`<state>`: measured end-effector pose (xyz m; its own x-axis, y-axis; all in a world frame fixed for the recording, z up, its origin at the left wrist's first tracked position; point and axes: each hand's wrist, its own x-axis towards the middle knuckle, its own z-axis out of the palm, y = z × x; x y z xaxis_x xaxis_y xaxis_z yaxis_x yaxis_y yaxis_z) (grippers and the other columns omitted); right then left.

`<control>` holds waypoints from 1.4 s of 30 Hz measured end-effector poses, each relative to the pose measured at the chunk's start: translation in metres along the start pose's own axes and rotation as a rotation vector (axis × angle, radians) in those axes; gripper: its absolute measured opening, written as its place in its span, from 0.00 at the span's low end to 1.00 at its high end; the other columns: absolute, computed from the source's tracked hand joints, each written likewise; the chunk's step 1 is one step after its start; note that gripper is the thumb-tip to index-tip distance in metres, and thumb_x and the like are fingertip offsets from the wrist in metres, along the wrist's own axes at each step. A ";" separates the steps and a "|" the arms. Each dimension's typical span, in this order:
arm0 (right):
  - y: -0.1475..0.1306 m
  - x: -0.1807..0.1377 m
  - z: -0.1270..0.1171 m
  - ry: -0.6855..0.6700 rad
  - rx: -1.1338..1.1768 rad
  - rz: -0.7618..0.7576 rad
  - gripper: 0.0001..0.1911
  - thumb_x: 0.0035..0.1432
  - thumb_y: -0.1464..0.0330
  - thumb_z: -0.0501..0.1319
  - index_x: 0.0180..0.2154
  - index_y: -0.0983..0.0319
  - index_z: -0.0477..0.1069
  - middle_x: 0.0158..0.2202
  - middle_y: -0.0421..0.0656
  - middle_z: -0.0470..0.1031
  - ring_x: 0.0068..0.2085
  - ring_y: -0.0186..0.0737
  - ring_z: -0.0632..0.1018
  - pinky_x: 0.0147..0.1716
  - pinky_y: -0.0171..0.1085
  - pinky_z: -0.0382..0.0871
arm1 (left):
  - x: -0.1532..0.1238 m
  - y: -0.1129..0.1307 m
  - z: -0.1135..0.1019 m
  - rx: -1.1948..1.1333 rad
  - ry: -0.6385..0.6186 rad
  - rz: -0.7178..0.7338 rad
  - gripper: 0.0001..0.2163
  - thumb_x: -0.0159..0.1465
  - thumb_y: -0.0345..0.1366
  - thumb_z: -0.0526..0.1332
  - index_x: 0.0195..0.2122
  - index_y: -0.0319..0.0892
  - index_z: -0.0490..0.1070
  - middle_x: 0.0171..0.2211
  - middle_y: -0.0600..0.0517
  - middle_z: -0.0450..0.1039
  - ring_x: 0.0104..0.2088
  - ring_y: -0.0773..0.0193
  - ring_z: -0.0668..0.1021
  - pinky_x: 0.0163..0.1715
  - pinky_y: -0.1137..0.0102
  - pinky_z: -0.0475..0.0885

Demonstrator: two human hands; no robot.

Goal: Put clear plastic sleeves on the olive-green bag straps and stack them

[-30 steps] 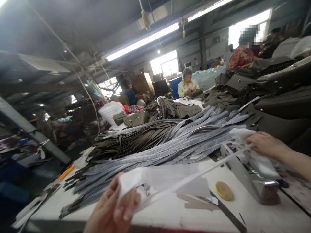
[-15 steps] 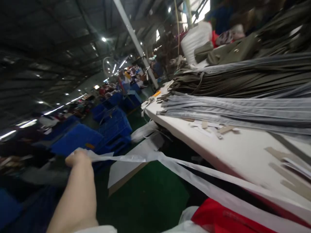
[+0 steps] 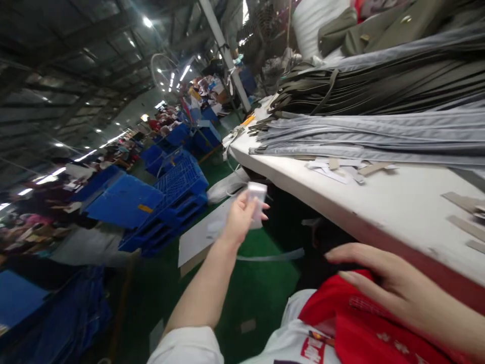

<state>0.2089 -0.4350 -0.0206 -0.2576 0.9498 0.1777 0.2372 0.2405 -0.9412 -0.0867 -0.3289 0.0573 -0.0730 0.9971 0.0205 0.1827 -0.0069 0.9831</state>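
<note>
My left hand (image 3: 242,215) is raised beside the white table edge (image 3: 303,194), pinching a small white scrap (image 3: 257,194) of thin paper or film between its fingers. A loose white strip (image 3: 271,257) hangs in the air below it, over the green floor. My right hand (image 3: 394,290) lies open with fingers stretched out, resting on the red cloth (image 3: 348,323) at my lap, just under the table edge. It holds nothing.
Long grey strips (image 3: 364,139) and dark olive strips (image 3: 379,88) are piled on the table, with small paper offcuts (image 3: 341,169) near the edge. Blue plastic crates (image 3: 159,202) stand on the green floor (image 3: 250,293) to the left. People work at distant tables.
My view stayed turned left, away from the table. The long white strip stretched from my left hand is gone; the hand now holds only a small scrap. My right hand came into view at my lap.
</note>
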 end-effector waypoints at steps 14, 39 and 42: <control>0.021 0.034 -0.005 0.180 0.832 0.434 0.37 0.48 0.53 0.72 0.58 0.56 0.67 0.54 0.50 0.76 0.57 0.51 0.74 0.58 0.49 0.63 | -0.087 -0.064 0.082 -0.089 -0.675 -0.379 0.26 0.63 0.50 0.63 0.56 0.37 0.67 0.30 0.47 0.79 0.22 0.68 0.77 0.24 0.74 0.74; 0.040 0.028 -0.008 0.268 0.645 0.372 0.30 0.56 0.51 0.66 0.55 0.59 0.72 0.39 0.46 0.82 0.43 0.48 0.79 0.51 0.47 0.70 | -0.091 -0.076 0.068 0.395 -0.754 -0.293 0.12 0.67 0.42 0.54 0.37 0.39 0.71 0.35 0.47 0.80 0.29 0.64 0.80 0.29 0.72 0.71; 0.039 0.027 -0.012 0.286 0.585 0.374 0.27 0.53 0.48 0.67 0.47 0.60 0.76 0.36 0.46 0.83 0.40 0.48 0.80 0.49 0.48 0.72 | -0.092 -0.081 0.063 0.424 -0.738 -0.335 0.11 0.67 0.40 0.55 0.36 0.39 0.72 0.34 0.48 0.80 0.29 0.63 0.80 0.30 0.71 0.71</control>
<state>0.2225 -0.3974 -0.0487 0.0148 0.9814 -0.1912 -0.2965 -0.1784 -0.9382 -0.0334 -0.4150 -0.0357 0.4310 0.7383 -0.5187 0.6207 0.1747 0.7644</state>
